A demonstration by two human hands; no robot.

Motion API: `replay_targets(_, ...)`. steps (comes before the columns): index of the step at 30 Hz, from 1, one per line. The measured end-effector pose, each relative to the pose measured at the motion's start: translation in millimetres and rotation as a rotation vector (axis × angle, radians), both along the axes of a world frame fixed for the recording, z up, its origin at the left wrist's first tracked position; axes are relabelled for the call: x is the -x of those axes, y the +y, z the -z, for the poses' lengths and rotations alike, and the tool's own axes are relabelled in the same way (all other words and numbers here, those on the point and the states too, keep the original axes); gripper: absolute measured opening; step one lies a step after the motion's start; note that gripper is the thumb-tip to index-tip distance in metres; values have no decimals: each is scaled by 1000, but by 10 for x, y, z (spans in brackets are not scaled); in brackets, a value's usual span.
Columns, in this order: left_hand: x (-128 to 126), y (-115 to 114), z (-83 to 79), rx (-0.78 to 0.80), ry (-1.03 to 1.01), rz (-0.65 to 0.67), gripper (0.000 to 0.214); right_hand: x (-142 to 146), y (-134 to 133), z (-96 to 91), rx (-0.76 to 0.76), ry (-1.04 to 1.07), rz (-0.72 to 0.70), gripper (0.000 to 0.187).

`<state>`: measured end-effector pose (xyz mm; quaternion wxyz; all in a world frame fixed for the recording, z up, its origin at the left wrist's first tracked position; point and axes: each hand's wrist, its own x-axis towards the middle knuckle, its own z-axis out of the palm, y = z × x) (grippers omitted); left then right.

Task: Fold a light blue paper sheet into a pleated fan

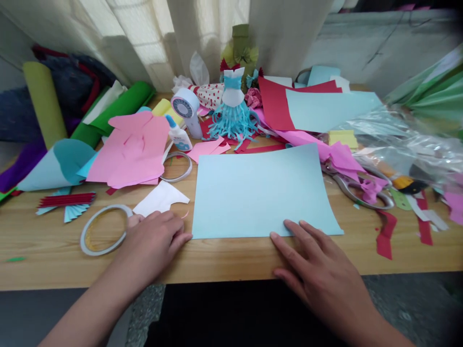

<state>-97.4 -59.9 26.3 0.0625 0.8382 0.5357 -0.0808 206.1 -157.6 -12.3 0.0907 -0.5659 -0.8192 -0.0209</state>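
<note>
One pale blue paper sheet (260, 193) lies flat on the wooden table (47, 250), near its front edge. Two hands noted. Right hand (314, 270): open, fingers spread, fingertips (287, 224) resting on the sheet's near edge, nothing held. Left hand (152, 246): loosely curled just left of the sheet, against one tape roll (103, 230); a grip on the roll cannot be confirmed. A second tape roll (176, 167) lies beyond the sheet's left corner. One pair of scissors (361, 190) lies right of the sheet. One paper dress model (233, 106) stands beyond the sheet.
</note>
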Motion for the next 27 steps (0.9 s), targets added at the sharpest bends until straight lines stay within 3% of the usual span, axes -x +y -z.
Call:
replay_targets(3, -118, -177, -20, -218, -134, -6, 16, -11, -1, 7, 2, -12, -17, 45)
replay_targets(5, -335, -352, -32, -374, -358, 68, 15, -22, -2, 11, -2, -13, -28, 44)
replay_targets(7, -609, -525, -30, -383, -518, 269, 24, -30, -5, 19, -9, -9, -32, 43)
replay_targets(9, -872, -651, 1, -420, -609, 388, 24, -34, -10, 33, -11, 9, -28, 41)
replay_targets(11, -1075, -710, 69, -411, -612, 520, 32, -33, -15, 51, -15, 40, -25, 36)
replay_targets(14, -1239, -703, 224, -224, -422, 516, 66, -27, -11, 71, -15, 59, -24, 32)
replay_targets(16, -1268, -681, 323, -144, -309, 461, 86, -25, -3, 69, -9, 32, -24, 33)
replay_targets(18, -1253, -670, 390, -142, -239, 427, 93, -26, 4, 60, -9, 1, -36, 36)
replay_targets(27, -861, -743, 444, -171, -104, 330, 77, -49, 5, 56, -33, -32, -53, 45)
